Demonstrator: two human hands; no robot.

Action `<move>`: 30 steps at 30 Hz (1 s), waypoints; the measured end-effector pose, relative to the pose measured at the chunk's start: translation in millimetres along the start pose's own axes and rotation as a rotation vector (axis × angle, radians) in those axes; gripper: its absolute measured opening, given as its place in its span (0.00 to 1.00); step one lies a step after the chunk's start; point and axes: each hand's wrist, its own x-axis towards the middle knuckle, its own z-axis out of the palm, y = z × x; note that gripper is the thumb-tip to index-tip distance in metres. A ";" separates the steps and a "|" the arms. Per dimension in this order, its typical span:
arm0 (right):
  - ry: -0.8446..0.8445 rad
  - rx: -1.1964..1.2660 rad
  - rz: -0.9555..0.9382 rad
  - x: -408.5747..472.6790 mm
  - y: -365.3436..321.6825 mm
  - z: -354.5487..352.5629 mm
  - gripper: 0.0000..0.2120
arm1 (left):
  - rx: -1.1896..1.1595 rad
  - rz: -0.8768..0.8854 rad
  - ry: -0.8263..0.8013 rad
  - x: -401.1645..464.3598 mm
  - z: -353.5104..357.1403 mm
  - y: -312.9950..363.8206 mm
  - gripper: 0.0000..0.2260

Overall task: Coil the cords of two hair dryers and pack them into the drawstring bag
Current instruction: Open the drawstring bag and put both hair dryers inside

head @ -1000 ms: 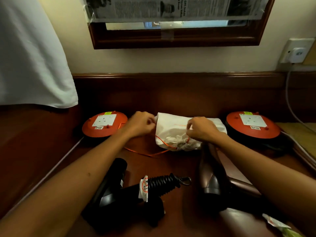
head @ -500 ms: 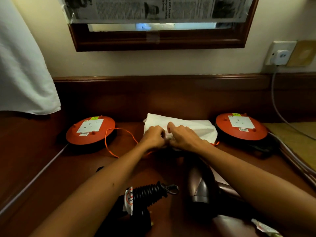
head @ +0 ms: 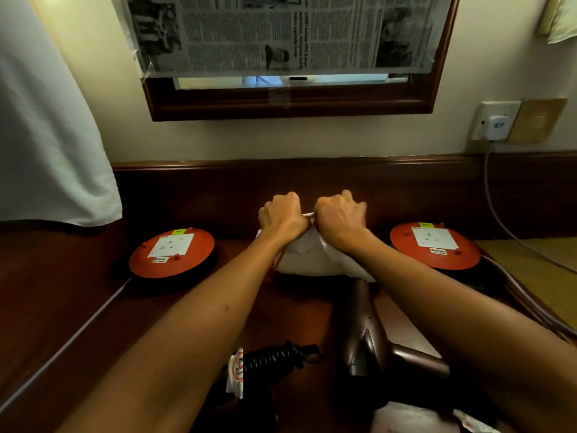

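A white drawstring bag (head: 312,256) with an orange cord hangs lifted above the wooden desk (head: 296,310) at the centre back. My left hand (head: 282,215) and my right hand (head: 338,215) grip its top edge side by side, fingers curled over the cloth. Near the front lies a brown hair dryer (head: 371,335) under my right forearm. A black hair dryer with a ribbed cord sleeve (head: 274,357) and a white tag lies partly hidden under my left forearm.
Two orange round extension reels sit on the desk, one at the left (head: 171,253), one at the right (head: 435,245). A white cloth (head: 46,135) hangs at the left. A wall socket with plug (head: 496,121) and cable is at the right. A framed mirror covered with newspaper (head: 281,35) hangs above.
Both hands came together at the bag's mouth and raised it off the desk. The bag now hangs below my fists instead of lying flat.
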 end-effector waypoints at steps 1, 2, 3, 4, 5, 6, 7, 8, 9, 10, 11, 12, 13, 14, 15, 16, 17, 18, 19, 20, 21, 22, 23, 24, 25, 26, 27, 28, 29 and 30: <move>-0.051 0.075 0.094 3.6 3.6 -3.5 0.08 | -0.015 0.025 -0.020 -3.3 -0.9 1.0 0.07; -0.084 0.152 0.161 5.6 6.3 -5.8 0.09 | -0.036 0.045 -0.046 -5.7 -0.6 1.0 0.06; -0.093 0.190 0.191 6.4 7.7 -7.8 0.09 | -0.062 0.069 -0.062 -7.4 -0.9 0.8 0.06; -0.091 0.170 0.187 4.0 7.0 -8.7 0.09 | -0.089 0.109 -0.067 -8.9 -0.3 -0.9 0.09; -0.076 0.109 0.164 0.9 6.1 -8.6 0.08 | -0.112 0.176 -0.068 -11.1 -0.4 -1.9 0.13; -0.051 0.039 0.131 -1.8 4.3 -7.3 0.08 | -0.117 0.257 -0.075 -11.8 0.1 -4.2 0.16; -0.025 -0.023 0.097 -3.9 2.5 -5.2 0.08 | -0.103 0.325 -0.085 -13.7 0.3 -5.6 0.17; 0.003 -0.070 0.068 -4.6 1.1 -3.3 0.10 | -0.054 0.355 -0.085 -13.5 1.5 -8.4 0.16; 0.031 -0.097 0.044 -3.6 0.0 -1.0 0.12 | 0.025 0.348 -0.074 -12.7 2.3 -11.3 0.14; 0.050 -0.107 0.028 -3.4 -0.5 0.8 0.16 | 0.115 0.293 -0.055 -9.9 2.7 -15.2 0.12; 0.044 -0.115 0.015 -3.1 -0.6 1.7 0.25 | 0.171 0.199 -0.033 -5.7 1.7 -20.8 0.12; 0.013 -0.123 0.006 -3.6 -0.9 1.9 0.35 | 0.173 0.085 -0.013 -0.5 -0.7 -27.0 0.15; -0.022 -0.133 0.001 -5.3 -1.8 1.6 0.43 | 0.115 -0.026 0.008 4.5 -4.9 -32.6 0.18; -0.054 -0.151 -0.014 -6.6 -3.0 1.4 0.47 | 0.027 -0.113 0.051 10.2 -9.8 -37.0 0.20; -0.079 -0.172 -0.029 -7.8 -3.9 0.7 0.50 | -0.056 -0.168 0.121 15.5 -14.9 -40.7 0.20; -0.103 -0.182 -0.036 -7.8 -3.6 -1.1 0.53 | -0.111 -0.207 0.192 21.0 -18.3 -42.4 0.19; -0.130 -0.177 -0.029 -5.8 -0.3 -3.9 0.54 | -0.113 -0.223 0.227 23.6 -21.1 -43.4 0.17; -0.160 -0.152 0.002 -3.1 6.3 -8.8 0.54 | -0.048 -0.216 0.219 24.5 -22.7 -45.8 0.17; -0.187 -0.101 0.065 1.9 17.5 -14.3 0.53 | 0.060 -0.196 0.178 23.9 -22.8 -50.0 0.19; -0.210 -0.029 0.156 7.1 31.0 -21.1 0.51 | 0.177 -0.154 0.119 22.0 -23.3 -58.1 0.23; -0.227 0.050 0.259 13.2 46.5 -27.8 0.48 | 0.282 -0.087 0.067 20.6 -26.2 -68.3 0.27; -0.216 0.115 0.355 16.8 62.2 -32.6 0.43 | 0.375 0.015 0.038 19.6 -27.7 -79.0 0.30; -0.164 0.165 0.435 20.2 73.8 -37.4 0.36 | 0.463 0.157 0.035 18.7 -32.3 -88.8 0.33; -0.085 0.204 0.513 20.4 83.1 -38.4 0.28 | 0.529 0.316 0.043 17.1 -34.8 -95.2 0.33; -0.004 0.255 0.579 19.9 88.4 -38.3 0.21 | 0.559 0.448 0.035 16.1 -38.3 -98.7 0.32; 0.046 0.347 0.625 19.4 90.1 -37.0 0.16 | 0.569 0.541 0.023 14.2 -42.9 -98.6 0.30; 0.052 0.490 0.652 18.6 88.5 -37.4 0.15 | 0.578 0.608 0.014 13.0 -47.5 -98.4 0.28; 0.010 0.673 0.669 17.7 85.7 -38.1 0.14 | 0.587 0.688 0.019 11.3 -50.8 -98.8 0.28; -0.045 0.865 0.682 17.8 82.4 -39.9 0.14 | 0.598 0.757 0.018 7.0 -54.0 -100.2 0.29; -0.071 1.019 0.705 18.0 79.9 -42.2 0.15 | 0.612 0.816 0.006 3.6 -55.7 -101.1 0.32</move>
